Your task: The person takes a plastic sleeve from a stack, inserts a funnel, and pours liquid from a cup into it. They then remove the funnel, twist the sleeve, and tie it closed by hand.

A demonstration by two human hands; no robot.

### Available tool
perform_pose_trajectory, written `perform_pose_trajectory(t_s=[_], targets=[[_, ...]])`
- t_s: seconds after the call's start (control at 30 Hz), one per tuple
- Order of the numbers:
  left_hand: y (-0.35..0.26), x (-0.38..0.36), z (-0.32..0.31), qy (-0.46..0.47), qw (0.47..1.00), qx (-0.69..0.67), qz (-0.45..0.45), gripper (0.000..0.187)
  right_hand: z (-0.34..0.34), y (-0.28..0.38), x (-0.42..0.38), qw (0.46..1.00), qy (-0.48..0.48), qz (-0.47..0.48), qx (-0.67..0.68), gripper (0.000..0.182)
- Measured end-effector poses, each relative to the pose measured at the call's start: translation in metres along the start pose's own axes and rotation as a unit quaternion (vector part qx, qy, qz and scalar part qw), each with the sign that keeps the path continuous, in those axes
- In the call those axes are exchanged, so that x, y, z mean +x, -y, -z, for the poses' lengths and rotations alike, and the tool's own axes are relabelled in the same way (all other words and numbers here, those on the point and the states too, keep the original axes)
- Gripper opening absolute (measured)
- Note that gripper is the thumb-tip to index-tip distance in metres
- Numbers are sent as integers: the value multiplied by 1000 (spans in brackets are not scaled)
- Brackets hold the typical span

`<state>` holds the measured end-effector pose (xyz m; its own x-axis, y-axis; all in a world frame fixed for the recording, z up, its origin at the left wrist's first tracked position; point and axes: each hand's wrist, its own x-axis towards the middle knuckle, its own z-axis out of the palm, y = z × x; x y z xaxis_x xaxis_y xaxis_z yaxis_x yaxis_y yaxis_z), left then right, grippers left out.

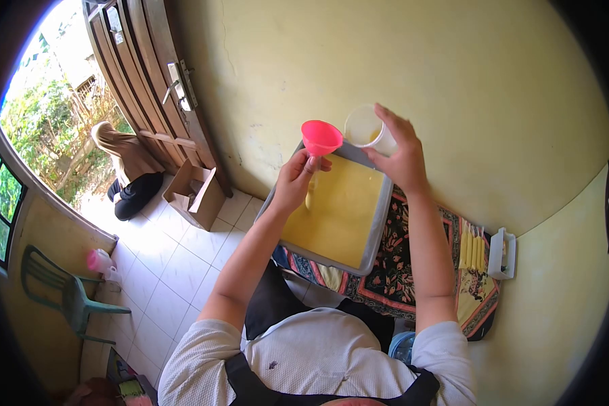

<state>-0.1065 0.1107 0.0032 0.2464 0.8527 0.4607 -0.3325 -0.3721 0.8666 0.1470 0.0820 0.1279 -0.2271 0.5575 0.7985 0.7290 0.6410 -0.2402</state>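
My left hand (298,179) is closed around the stem of a pink funnel (322,139), its wide mouth facing up. Under that hand hangs a narrow, pale yellow piece (310,197), perhaps a thin plastic sleeve; the hand partly hides it. My right hand (404,152) grips a clear plastic cup (364,126), tilted toward the funnel, with a little yellow inside. Cup and funnel are close together. Both hands are over a grey rectangular tub (380,227) holding yellow liquid (342,213).
The tub stands on a patterned cloth (406,254). Several filled yellow tubes (472,249) lie at the right beside a white holder (502,254). A person (132,169) sits by the open door (145,74), near a cardboard box (199,199). A green chair (74,298) stands left.
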Motion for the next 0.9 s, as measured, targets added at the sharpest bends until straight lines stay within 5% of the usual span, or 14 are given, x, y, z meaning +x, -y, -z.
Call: perform_pose_trajectory(t_s=[0.27,0.47,0.57,0.67,0.77,0.9], targets=[[-4,0,-1,11,1000,0,12,36,17,39,57,939,78,258,-212,54],[1,1,1,18,1000,-3,2,37,9,52,55,907,67,336,-244,30],[-1,-1,0,20,1000,11,1,35,6,52,50,905,48,348,-240,34],[-5,-1,0,16,1000,9,6,36,6,50,42,921,-9,274,-275,48],[-6,-2,1,7,1000,0,7,38,-1,29,26,980,-53,94,-169,70],[-4,-2,2,-3,1000,-7,6,38,-30,-21,-19,996,35,8,-76,82]])
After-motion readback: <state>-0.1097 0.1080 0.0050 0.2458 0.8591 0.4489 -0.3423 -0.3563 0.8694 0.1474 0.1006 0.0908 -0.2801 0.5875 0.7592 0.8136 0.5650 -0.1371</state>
